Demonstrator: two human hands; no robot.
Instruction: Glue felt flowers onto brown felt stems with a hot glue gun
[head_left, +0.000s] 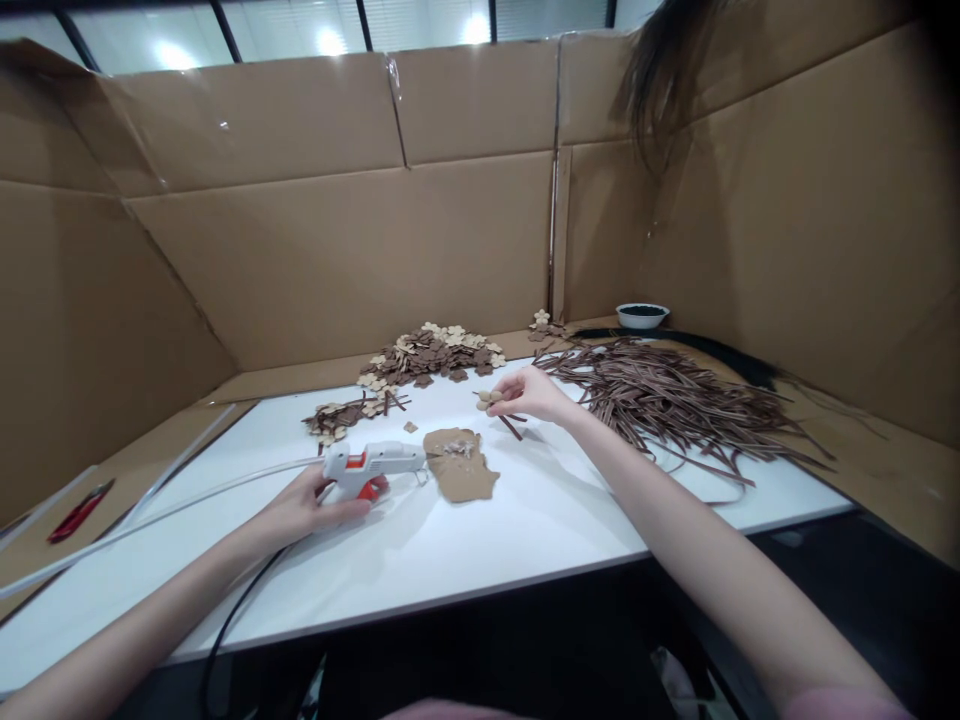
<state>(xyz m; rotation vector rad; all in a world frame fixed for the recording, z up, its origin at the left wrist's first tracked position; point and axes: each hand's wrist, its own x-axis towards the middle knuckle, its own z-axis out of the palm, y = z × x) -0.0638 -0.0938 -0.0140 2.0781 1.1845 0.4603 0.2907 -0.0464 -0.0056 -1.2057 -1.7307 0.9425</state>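
Observation:
My left hand (319, 505) is wrapped round the grip of a white hot glue gun (382, 458) with a red trigger. A long pale glue stick (225, 497) runs out of its back to the left. The nozzle points right, over the edge of a torn piece of cardboard (461, 478) smeared with glue. Beyond it, my right hand (529, 393) pinches a small beige flower (489, 399) between thumb and fingers. A dark brown strip (511, 428) sticks out below those fingers; whether it joins the flower is hidden.
A heap of brown and beige flowers (442, 355) lies at the back, a smaller pile (337, 415) nearer left. Brown strips (660, 395) cover the right side. A white bowl (642, 317) stands behind them. A red cutter (80, 512) lies far left. Cardboard walls (337, 250) surround the white board (555, 540).

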